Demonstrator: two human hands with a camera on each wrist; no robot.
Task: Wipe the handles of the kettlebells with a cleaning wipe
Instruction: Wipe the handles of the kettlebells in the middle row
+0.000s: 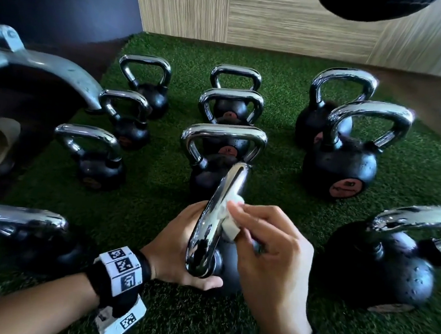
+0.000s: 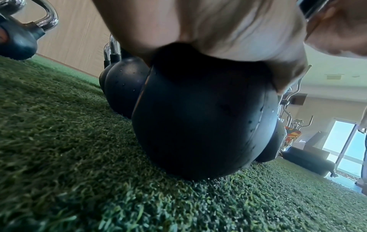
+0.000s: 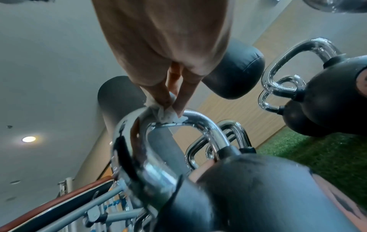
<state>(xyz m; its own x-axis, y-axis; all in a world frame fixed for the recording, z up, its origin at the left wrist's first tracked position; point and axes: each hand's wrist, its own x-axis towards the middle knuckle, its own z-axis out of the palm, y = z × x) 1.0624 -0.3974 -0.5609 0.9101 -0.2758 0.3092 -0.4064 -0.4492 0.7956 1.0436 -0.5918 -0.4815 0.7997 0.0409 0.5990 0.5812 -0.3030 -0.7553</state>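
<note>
1. Step in hand: the wiping of one handle was under way. The nearest kettlebell (image 1: 227, 260) stood on the turf (image 1: 156, 192) at the front of the middle row, its chrome handle (image 1: 217, 215) seen edge-on from the head view.

2. Right hand (image 1: 267, 250): fingers pinched a folded white wipe (image 1: 231, 222) and pressed it against the right side of the handle, near the top of the loop. The right wrist view confirmed fingertips (image 3: 179, 108) bearing the wipe (image 3: 168, 115) on the crown of the handle (image 3: 200, 124).

3. Left hand (image 1: 178, 246): it lay against the left side of the bell, the thumb curled round under the near foot of the handle, steadying the weight. The left wrist view showed the palm (image 2: 208, 31) resting on the black ball (image 2: 198, 117); the fingers on the far side were hidden.

4. Progress, as a judgement: the other kettlebells stood upright in rows behind and to both sides; whether their handles had been wiped could not be told.

5. Next move, as a judgement: the wipe should be drawn round the loop and down both legs, inner face included, with the left hand holding the bell firm. The round base on soft turf could rock; steady pressure was called for.
</note>
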